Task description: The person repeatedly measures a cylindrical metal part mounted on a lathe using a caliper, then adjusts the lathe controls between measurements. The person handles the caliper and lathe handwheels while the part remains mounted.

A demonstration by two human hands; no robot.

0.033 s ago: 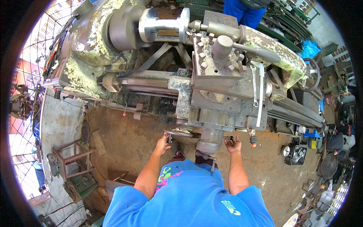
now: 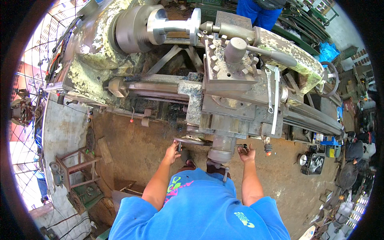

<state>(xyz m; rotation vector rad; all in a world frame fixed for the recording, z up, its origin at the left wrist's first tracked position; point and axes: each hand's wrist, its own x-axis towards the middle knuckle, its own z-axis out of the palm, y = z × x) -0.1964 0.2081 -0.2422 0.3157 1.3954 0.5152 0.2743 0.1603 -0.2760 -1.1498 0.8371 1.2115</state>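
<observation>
A large metal lathe stands in front of me. My left hand (image 2: 172, 153) is closed round the rim and handle of the carriage handwheel (image 2: 193, 141). Farther right, my right hand (image 2: 247, 153) has its fingers on a small black-knobbed crank handle (image 2: 241, 146) beside the cross-slide. A shiny flanged metal workpiece (image 2: 174, 26) sits between the chuck (image 2: 134, 29), which looks blurred as if spinning, and the tailstock centre (image 2: 206, 27). The square tool post (image 2: 229, 66), with several bolts and a long clamping lever, stands just in front of the workpiece.
A spanner (image 2: 269, 91) and a flat steel bar (image 2: 275, 100) lie on the carriage. Dark chips cover parts of the bed. A rusty frame stand (image 2: 79, 167) is at left, a black crate (image 2: 313, 163) at right. Someone in blue trousers (image 2: 255, 14) stands behind the lathe.
</observation>
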